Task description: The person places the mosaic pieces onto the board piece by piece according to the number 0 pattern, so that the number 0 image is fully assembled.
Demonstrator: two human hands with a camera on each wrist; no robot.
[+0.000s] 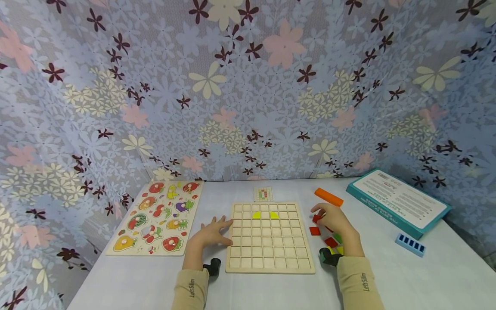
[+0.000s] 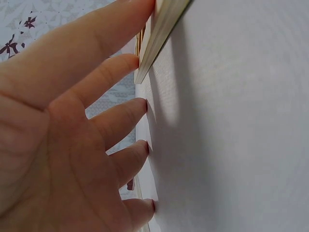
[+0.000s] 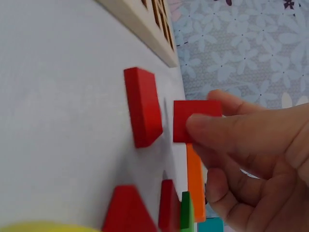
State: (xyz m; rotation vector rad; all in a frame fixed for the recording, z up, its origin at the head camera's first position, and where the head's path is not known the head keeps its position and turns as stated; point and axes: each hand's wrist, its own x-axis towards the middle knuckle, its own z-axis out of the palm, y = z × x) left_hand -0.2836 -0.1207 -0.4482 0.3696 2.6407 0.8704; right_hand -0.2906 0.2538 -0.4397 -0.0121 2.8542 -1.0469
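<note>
Your right hand (image 1: pixel 334 220) pinched a red square tile (image 3: pixel 195 121) between thumb and fingers, just right of the wooden grid board (image 1: pixel 269 237), which lay to that hand's left. More red tiles (image 3: pixel 143 106) lay on the table beside it. Your left hand (image 1: pixel 212 233), fingers spread flat, steadied the board's left edge.

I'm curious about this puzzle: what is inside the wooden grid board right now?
Two yellow pieces sit in the wooden grid board, in its second row from the far edge. The other cells look empty. The left hand rests at its left edge, possibly covering a sliver.
</note>
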